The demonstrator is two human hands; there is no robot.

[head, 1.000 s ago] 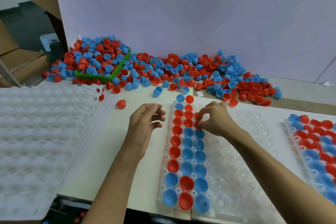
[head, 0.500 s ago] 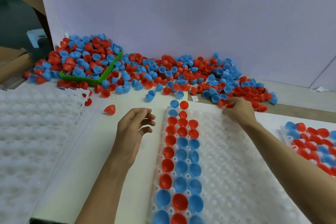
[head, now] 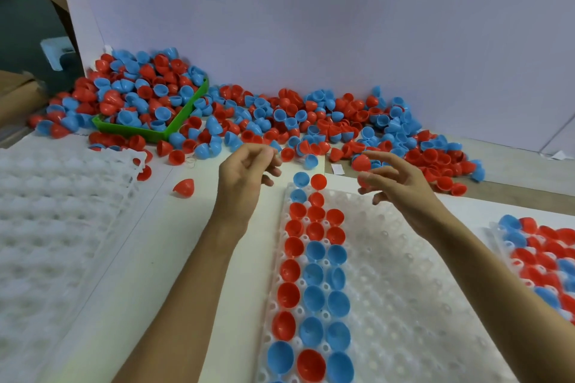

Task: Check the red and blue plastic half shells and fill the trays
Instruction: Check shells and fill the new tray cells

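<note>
Holding a red shell (head: pixel 361 162) by its fingertips, the right hand (head: pixel 396 185) hovers above the far right part of the middle tray (head: pixel 404 305), its other fingers spread and loosely bent. The left hand (head: pixel 244 179) hangs over the counter (head: pixel 193 258) just left of the tray's far end, fingers curled, thumb and forefinger close together; whether anything is pinched there I cannot tell.

The tray is clear plastic with rows of round pockets. Its three left columns hold red and blue shells, open side up: mostly red at the far end and down the left column, blue in the other two nearer rows. One blue (head: pixel 301 179) and one red shell (head: pixel 318 181) sit at the far edge.

A second tray (head: pixel 544 258) at right is crowded with red and blue shells. A stack of white trays (head: pixel 56 242) lies at left. One red shell (head: pixel 184 187) lies alone between that stack and the left hand.

Along the far wall spreads the pile (head: pixel 311 121) of loose shells, heaped highest in a green bin (head: pixel 183 109) at far left.
</note>
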